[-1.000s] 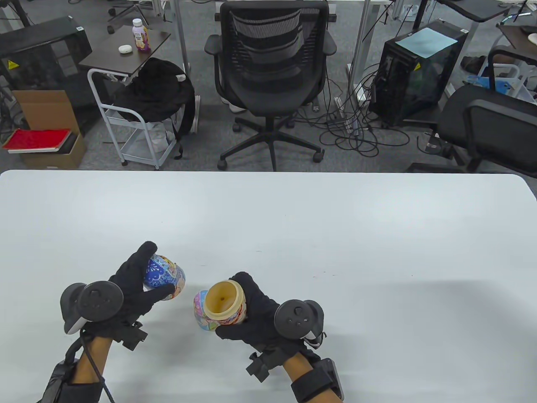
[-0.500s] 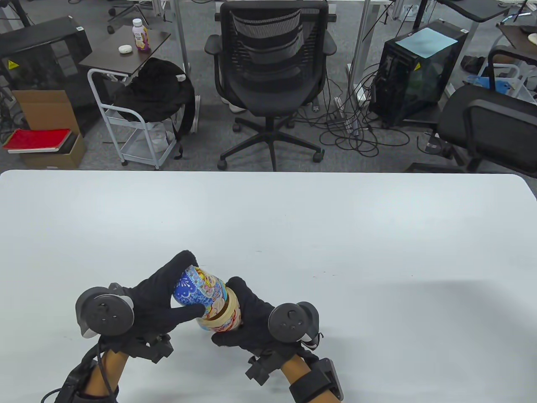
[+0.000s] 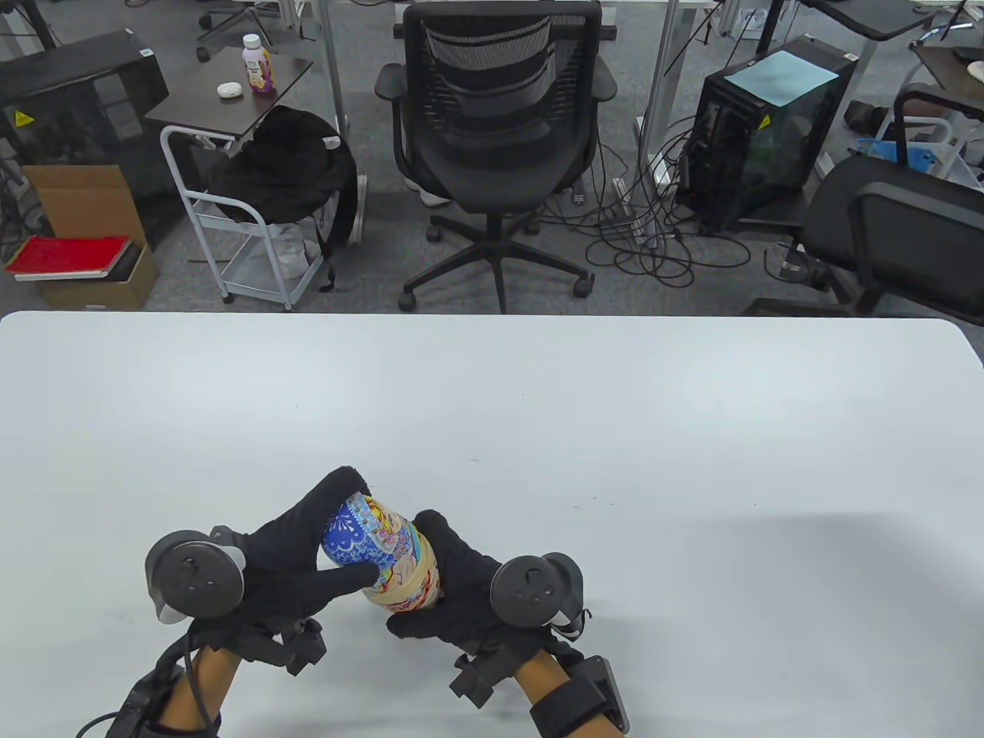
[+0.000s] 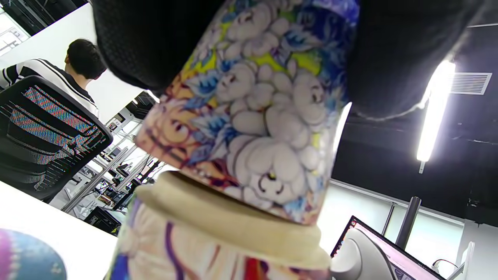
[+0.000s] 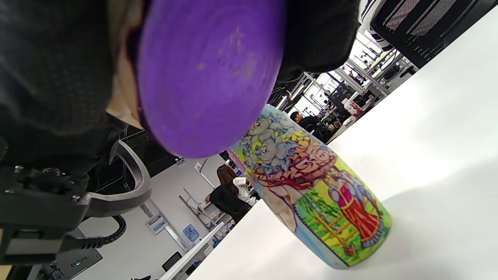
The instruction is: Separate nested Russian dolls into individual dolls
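Note:
My left hand point(image 3: 355, 529) grips the blue flowered top half point(image 3: 369, 538) of a large Russian doll. My right hand point(image 3: 419, 578) grips its bottom half point(image 3: 415, 590), tilted, with a beige rim. The top half sits over that rim, which still shows as a band in the left wrist view point(image 4: 233, 229) below the top half point(image 4: 256, 97). In the right wrist view the bottom half's purple base point(image 5: 206, 74) fills the top. Beyond it a smaller whole doll point(image 5: 315, 194) stands upright on the white table point(image 3: 615, 430). That smaller doll is hidden in the table view.
Both hands work near the table's front edge, left of centre. A black office chair point(image 3: 496, 138) stands beyond the far edge.
My left hand has moved right and brought the top half onto the bottom half in my right hand. The halves were apart; now they meet. The smaller doll has gone out of sight behind them.

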Action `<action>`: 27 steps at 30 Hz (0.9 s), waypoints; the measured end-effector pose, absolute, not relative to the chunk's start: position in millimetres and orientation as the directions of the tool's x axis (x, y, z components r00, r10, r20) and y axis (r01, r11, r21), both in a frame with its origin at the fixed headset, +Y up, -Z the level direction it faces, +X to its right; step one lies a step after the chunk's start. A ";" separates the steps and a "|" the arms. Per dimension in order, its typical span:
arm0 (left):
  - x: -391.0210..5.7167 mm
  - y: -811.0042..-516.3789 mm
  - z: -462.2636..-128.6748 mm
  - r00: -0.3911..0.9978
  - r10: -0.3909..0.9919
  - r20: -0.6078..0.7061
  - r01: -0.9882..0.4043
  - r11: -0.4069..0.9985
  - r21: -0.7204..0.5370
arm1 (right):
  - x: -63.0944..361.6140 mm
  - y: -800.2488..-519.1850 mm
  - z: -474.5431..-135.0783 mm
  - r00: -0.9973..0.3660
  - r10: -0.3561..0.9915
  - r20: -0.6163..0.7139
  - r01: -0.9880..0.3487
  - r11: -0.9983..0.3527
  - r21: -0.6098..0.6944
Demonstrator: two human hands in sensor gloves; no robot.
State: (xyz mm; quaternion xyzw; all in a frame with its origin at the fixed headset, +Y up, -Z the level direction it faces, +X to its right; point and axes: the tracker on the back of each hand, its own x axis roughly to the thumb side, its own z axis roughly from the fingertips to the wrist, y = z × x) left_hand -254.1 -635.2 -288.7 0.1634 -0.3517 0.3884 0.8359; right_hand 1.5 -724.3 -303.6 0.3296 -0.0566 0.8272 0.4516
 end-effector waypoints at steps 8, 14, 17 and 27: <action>-249.7 -638.6 -288.0 0.423 0.551 0.719 -0.766 0.642 -0.042 | 2.5 -723.8 -303.3 -0.366 0.714 0.596 -0.790 -0.577 0.206; -249.5 -639.1 -287.6 0.425 0.563 0.709 -0.757 0.650 -0.062 | 2.5 -723.9 -303.3 -0.360 0.723 0.590 -0.798 -0.566 0.207; -248.2 -639.3 -286.9 0.428 0.552 0.716 -0.750 0.659 -0.059 | 2.2 -723.6 -303.4 -0.345 0.740 0.577 -0.810 -0.545 0.215; -256.3 -628.3 -285.2 0.388 0.550 0.740 -0.826 0.563 0.015 | -2.1 -713.5 -300.3 -0.281 0.775 0.566 -0.828 -0.494 0.265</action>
